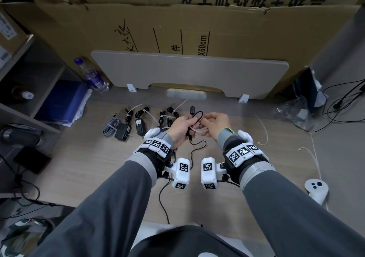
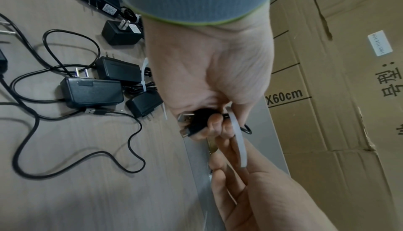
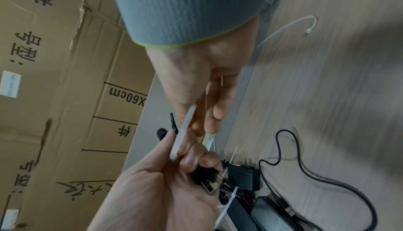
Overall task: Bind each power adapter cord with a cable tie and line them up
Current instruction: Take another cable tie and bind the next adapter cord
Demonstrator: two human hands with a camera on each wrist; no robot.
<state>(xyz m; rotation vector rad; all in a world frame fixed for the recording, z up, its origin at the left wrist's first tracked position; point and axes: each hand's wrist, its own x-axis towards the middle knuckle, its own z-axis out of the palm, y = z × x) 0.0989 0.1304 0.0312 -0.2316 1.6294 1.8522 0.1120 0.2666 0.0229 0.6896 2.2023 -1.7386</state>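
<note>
Nearest, a white controller [image 1: 316, 190] lies on the bench [image 1: 98, 167] at the right edge. Mid-bench, both hands meet above the surface. Left hand [image 1: 180, 129]: fingers [image 2: 214, 125] clamped on a small folded bundle of black cord [image 2: 197, 122] with its USB plug showing at the palm side; one loop of the cord sticks up past the knuckles, and a loose tail trails down to the bench. Right hand [image 1: 214, 125]: fingers [image 3: 214, 107] pinched together on a white cable tie [image 2: 237, 141], whose strip runs across to the left hand's bundle. Whether the tie already circles the cord cannot be told; no head or closed loop is visible. Judgement: the step in hand is wrapping the tie round the bundle. To do it well, keep the left pinch tight so the folds do not spring apart, gather the trailing tail in first, pass the tip round the middle of the bundle, and feed it into the head ribbed side inward before pulling snug. Right of the hands, spare ties [image 1: 263, 130] lie loose. Farther, left of the hands, bound adapters [image 1: 141, 125] sit in a rough row beside a grey tied cable [image 1: 111, 127]. Beyond, a grey panel [image 1: 189, 73] and cardboard boxes [image 1: 197, 23].
</note>
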